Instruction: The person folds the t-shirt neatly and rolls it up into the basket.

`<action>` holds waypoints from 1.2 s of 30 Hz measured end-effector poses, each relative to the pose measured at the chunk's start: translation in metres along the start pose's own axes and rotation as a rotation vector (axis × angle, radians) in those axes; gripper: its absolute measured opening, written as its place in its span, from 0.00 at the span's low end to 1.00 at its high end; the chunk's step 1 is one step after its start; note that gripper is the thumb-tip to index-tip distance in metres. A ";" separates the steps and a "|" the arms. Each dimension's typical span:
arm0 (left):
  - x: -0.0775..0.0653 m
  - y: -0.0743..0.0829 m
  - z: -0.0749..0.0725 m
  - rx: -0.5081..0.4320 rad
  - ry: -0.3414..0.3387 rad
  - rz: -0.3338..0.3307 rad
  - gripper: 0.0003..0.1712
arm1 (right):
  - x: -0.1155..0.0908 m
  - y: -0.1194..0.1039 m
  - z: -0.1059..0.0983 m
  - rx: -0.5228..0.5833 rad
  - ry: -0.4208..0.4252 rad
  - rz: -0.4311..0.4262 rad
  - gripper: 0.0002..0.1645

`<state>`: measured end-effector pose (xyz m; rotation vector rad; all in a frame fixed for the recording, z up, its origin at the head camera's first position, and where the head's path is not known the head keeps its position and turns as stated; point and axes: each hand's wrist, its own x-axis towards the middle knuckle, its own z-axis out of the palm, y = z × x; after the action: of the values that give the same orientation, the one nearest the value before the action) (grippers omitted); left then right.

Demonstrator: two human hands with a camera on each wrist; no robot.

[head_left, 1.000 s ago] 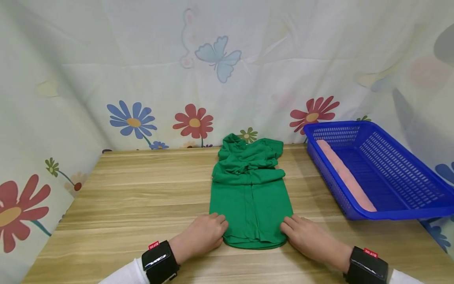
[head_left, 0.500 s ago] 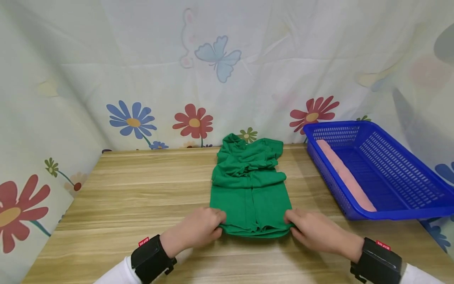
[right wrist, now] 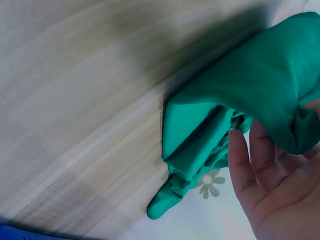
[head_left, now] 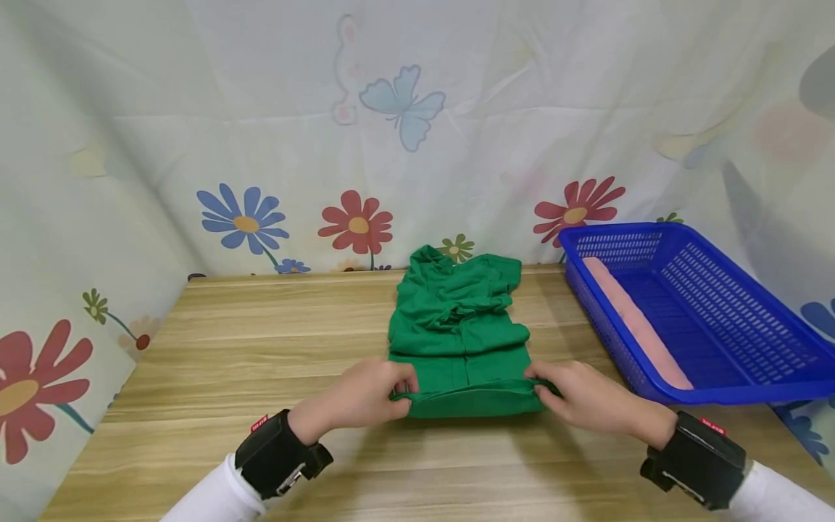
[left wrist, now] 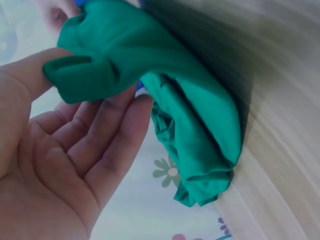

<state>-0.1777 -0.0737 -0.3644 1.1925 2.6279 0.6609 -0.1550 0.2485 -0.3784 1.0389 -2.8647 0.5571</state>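
A green garment (head_left: pixel 457 339) lies lengthwise on the wooden table, bunched and wrinkled at its far end. Its near edge is lifted off the tabletop and bent back over the flatter part. My left hand (head_left: pixel 368 395) pinches the left corner of that edge between thumb and fingers; in the left wrist view the folded corner (left wrist: pixel 82 77) sits between them. At the opposite corner my right hand (head_left: pixel 583 399) pinches the cloth likewise. In the right wrist view the raised cloth (right wrist: pixel 260 85) arches over the fingers.
A blue plastic basket (head_left: pixel 717 395) stands on the right of the table, with a folded pink cloth (head_left: pixel 636 322) along its left inner side. A flower-printed curtain (head_left: pixel 293 145) hangs behind the wooden table (head_left: pixel 261 348) and along its sides.
Both hands have gone from the garment's near corners on the table to holding that edge raised. The edge has moved up and away from me, folding the near part back. The basket has stayed put.
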 end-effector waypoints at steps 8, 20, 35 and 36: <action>0.023 -0.017 -0.006 -0.030 0.002 -0.074 0.07 | 0.018 0.015 0.003 0.023 0.010 0.013 0.10; 0.044 -0.033 0.002 0.153 0.010 -0.124 0.10 | 0.038 0.035 0.019 -0.022 -0.048 0.105 0.12; 0.060 -0.051 0.015 0.255 0.034 -0.182 0.10 | 0.048 0.049 0.038 -0.069 0.010 0.126 0.12; 0.061 -0.051 0.016 0.264 0.043 -0.182 0.09 | 0.048 0.050 0.040 -0.074 0.016 0.133 0.12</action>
<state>-0.2470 -0.0527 -0.4010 0.9903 2.8843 0.3187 -0.2207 0.2408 -0.4237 0.8344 -2.9308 0.4599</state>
